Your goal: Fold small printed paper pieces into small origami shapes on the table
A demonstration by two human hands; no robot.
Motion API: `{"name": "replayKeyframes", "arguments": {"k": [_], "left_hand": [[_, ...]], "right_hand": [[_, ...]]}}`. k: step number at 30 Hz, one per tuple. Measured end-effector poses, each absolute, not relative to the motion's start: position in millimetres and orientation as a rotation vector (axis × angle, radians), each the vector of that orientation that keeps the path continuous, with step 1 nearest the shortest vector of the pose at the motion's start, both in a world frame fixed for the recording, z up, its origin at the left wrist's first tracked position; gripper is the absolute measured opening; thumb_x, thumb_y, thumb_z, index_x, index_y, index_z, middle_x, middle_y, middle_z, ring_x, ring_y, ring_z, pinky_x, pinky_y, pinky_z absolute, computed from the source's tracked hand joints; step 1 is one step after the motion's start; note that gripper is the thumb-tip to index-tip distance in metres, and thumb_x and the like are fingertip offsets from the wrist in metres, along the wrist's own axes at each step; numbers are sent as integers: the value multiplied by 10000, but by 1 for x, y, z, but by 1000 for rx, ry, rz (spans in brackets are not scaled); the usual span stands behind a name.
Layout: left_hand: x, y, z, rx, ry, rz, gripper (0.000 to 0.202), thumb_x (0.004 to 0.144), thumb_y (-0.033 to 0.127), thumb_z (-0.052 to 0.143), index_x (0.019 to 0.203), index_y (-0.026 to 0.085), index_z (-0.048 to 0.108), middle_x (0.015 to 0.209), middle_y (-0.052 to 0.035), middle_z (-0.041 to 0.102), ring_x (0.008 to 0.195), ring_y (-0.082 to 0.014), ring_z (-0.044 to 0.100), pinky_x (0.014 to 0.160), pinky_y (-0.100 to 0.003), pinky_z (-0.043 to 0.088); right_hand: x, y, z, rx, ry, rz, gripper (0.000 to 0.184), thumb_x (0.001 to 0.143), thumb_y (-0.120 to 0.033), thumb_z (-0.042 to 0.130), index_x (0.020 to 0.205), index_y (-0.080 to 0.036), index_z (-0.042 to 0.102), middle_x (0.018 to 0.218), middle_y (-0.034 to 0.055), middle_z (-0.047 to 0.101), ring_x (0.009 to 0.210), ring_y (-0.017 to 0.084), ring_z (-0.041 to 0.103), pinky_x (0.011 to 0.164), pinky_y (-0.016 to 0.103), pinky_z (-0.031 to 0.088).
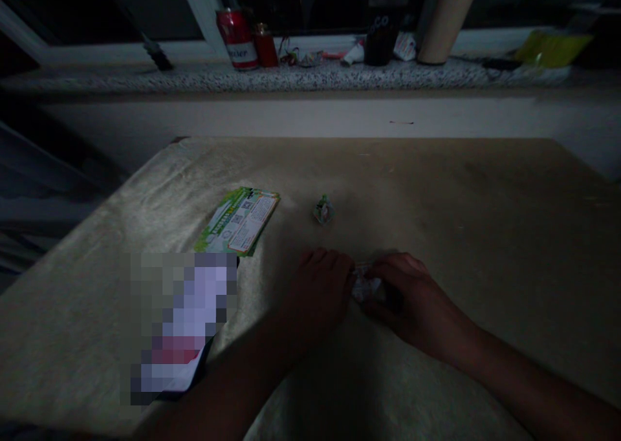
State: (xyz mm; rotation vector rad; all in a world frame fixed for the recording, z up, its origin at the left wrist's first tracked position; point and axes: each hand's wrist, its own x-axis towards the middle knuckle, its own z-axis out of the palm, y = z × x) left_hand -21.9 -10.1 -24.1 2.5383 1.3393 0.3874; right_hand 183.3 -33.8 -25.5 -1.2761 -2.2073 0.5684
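Observation:
A small piece of printed paper [365, 284] lies on the table between my two hands, pale with fine print and a tan edge along its top. My left hand [320, 286] presses on its left side, fingers together and bent over, with the fingertips partly hidden. From the right, my right hand [407, 292] grips the paper between thumb and fingers. Beyond the hands sits a small folded green-and-white paper piece [323, 209]. To the left is a stack of green-and-white printed leaflets [237, 221]. The light is dim.
A blurred-out flat object with a dark edge, perhaps a phone [194, 337], lies beside my left forearm. On the speckled windowsill [310, 79] stand a red can [237, 40], a smaller red container [265, 45], a black cup [385, 27] and a tan cylinder [449, 17].

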Motion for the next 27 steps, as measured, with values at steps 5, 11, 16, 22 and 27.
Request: {"name": "replayKeyframes", "arguments": {"k": [5, 11, 16, 22, 27], "left_hand": [[-20, -9, -22, 2541, 1344, 364, 138, 1040, 206, 511, 958, 174, 617, 923, -67, 677, 885, -252, 600, 859, -427, 460], [-20, -8, -23, 2549, 1337, 374, 166, 1050, 222, 497, 968, 167, 630, 949, -76, 681, 910, -267, 606, 868, -439, 452], [-19, -8, -22, 2536, 1358, 330, 154, 1040, 213, 513, 965, 167, 639, 950, -77, 685, 917, -270, 610, 860, -433, 447], [-20, -9, -22, 2518, 1345, 390, 120, 1032, 210, 528, 990, 173, 635, 941, -69, 682, 912, -262, 608, 868, -422, 436], [-27, -9, -19, 2397, 1321, 450, 103, 1011, 191, 533, 980, 173, 629, 950, -62, 680, 923, -244, 607, 881, -402, 434]], "right_hand": [[186, -33, -23, -1298, -2209, 627, 253, 864, -160, 726, 1099, -224, 658, 1068, 76, 695, 1042, 278, 614, 919, 451, 486], [187, -32, -22, -1283, -2196, 658, 190, 918, -171, 671, 1099, -227, 659, 1042, 79, 709, 1020, 266, 627, 901, 431, 490], [183, -33, -22, -1293, -2187, 603, 226, 865, -202, 745, 1077, -220, 670, 1049, 76, 716, 1008, 269, 632, 902, 436, 483], [182, -33, -26, -1330, -2185, 584, 280, 821, -203, 790, 1076, -236, 679, 1062, 61, 709, 1028, 274, 624, 914, 433, 478], [181, -34, -28, -1349, -2163, 591, 274, 802, -203, 802, 1046, -234, 682, 1051, 54, 700, 1015, 265, 623, 908, 427, 480]]}}
